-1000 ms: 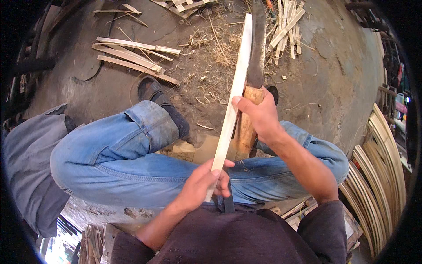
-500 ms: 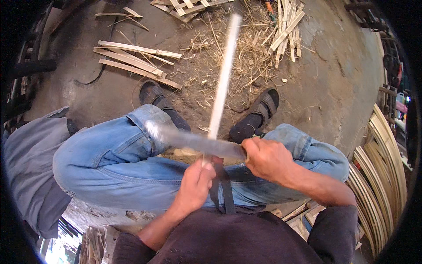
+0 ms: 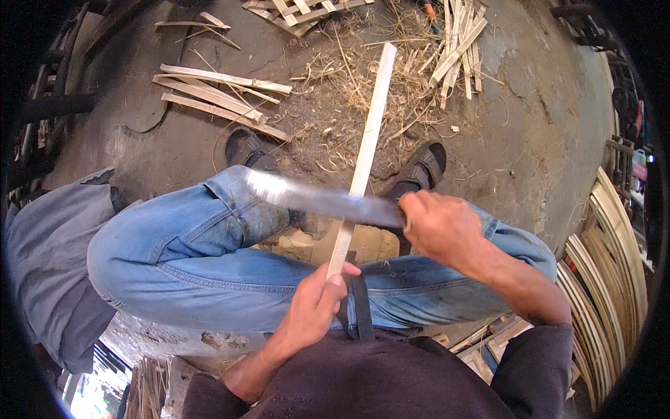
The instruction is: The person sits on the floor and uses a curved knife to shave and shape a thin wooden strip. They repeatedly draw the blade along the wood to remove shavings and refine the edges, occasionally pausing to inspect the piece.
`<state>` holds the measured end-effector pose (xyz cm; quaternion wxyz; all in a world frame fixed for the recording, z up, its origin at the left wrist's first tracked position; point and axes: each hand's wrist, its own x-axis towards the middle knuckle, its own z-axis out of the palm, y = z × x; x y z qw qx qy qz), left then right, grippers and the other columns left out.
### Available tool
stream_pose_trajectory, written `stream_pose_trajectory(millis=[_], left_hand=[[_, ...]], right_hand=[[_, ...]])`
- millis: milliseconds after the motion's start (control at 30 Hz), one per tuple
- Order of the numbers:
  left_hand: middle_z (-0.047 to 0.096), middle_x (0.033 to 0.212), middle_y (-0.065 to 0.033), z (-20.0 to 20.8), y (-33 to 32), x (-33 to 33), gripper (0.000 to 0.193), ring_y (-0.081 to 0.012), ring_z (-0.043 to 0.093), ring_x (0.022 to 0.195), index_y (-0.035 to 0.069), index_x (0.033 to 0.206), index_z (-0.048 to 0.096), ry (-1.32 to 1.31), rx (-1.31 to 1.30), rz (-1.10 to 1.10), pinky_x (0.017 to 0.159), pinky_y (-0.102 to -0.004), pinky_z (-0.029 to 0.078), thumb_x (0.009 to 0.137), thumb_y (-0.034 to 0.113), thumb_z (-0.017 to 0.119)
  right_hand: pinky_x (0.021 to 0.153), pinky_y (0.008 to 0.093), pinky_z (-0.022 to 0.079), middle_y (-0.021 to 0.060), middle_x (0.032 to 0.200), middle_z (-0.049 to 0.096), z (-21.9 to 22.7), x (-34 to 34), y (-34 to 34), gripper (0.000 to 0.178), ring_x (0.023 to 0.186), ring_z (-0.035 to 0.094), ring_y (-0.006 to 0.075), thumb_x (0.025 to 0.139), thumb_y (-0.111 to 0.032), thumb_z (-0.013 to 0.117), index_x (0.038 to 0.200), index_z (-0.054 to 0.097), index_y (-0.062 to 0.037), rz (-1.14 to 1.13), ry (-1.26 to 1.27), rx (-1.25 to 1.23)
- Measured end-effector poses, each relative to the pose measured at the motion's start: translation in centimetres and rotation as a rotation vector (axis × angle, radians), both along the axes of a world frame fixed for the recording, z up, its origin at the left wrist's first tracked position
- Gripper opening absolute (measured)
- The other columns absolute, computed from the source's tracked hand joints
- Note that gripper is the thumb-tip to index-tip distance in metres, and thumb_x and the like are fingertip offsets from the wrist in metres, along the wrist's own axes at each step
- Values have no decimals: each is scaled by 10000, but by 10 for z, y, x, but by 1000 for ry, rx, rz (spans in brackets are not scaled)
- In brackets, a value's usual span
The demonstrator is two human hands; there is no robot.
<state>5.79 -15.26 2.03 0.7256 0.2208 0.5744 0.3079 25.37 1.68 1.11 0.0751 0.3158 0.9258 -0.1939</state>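
My left hand (image 3: 315, 306) is closed round the near end of a pale, flat bamboo strip (image 3: 375, 119), which points away from me, leaning slightly right. My right hand (image 3: 444, 229) grips a machete (image 3: 324, 201) by its handle, mostly hidden in the fist. Its broad blade reaches leftward across the strip, a short way beyond my left fingers, and its tip is blurred. Whether the edge touches the strip I cannot tell. Below the blade, between my knees, sits a light wooden block (image 3: 373, 244), partly covered by the strip.
Fibrous shavings (image 3: 349, 77) litter the floor past my sandals. Split strips (image 3: 216, 98) lie at the far left, with another pile (image 3: 460, 45) at the far right. A woven lattice piece (image 3: 300, 12) is at the top. Long bent strips (image 3: 607, 279) stand along the right; grey cloth (image 3: 56, 258) hangs left.
The machete and my right hand have moved away from me along the strip, and slightly right. The strip's far end has swung right and lower, and more of the block shows.
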Motion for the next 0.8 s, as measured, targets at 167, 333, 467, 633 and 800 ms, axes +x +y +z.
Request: stream_pose_trajectory(millis=[167, 333, 467, 633, 800], left_hand=[[422, 711, 40, -1, 20, 1, 336, -39, 378, 564, 1, 1180, 541, -12, 7, 58, 479, -207, 333, 1042, 261, 379], [419, 706, 43, 3, 9, -8, 331, -38, 374, 562, 4, 1174, 538, 38, -14, 11, 479, -205, 332, 1037, 266, 391], [413, 698, 43, -1, 5, -7, 331, -38, 371, 560, 3, 1170, 537, -28, -31, 34, 478, -206, 335, 1041, 265, 381], [415, 692, 41, 13, -4, -6, 327, -44, 383, 569, 3, 1172, 535, -59, -23, -33, 488, -216, 350, 1048, 251, 364], [439, 706, 20, 16, -11, -8, 272, -79, 438, 608, 41, 1155, 551, -42, -87, -83, 570, -260, 400, 1015, 200, 381]], right_hand=[[548, 404, 531, 104, 724, 603, -19, -7, 20, 97, 631, 654, 296, 785, -128, 599, 832, 531, -78, -33, 73, 97], [540, 446, 538, 131, 716, 609, -17, -4, 11, 112, 649, 664, 321, 789, -122, 601, 829, 519, -57, -63, 24, 38], [531, 451, 529, 129, 704, 604, -12, 5, 11, 94, 632, 660, 327, 794, -111, 590, 832, 517, -65, -70, 3, 18], [573, 490, 528, 183, 759, 635, -23, 16, 59, 98, 666, 647, 397, 821, -106, 564, 876, 520, -37, -362, -68, 45], [689, 534, 532, 186, 861, 678, -22, 23, 58, 249, 764, 671, 407, 776, -170, 638, 984, 545, -72, -232, -219, -68]])
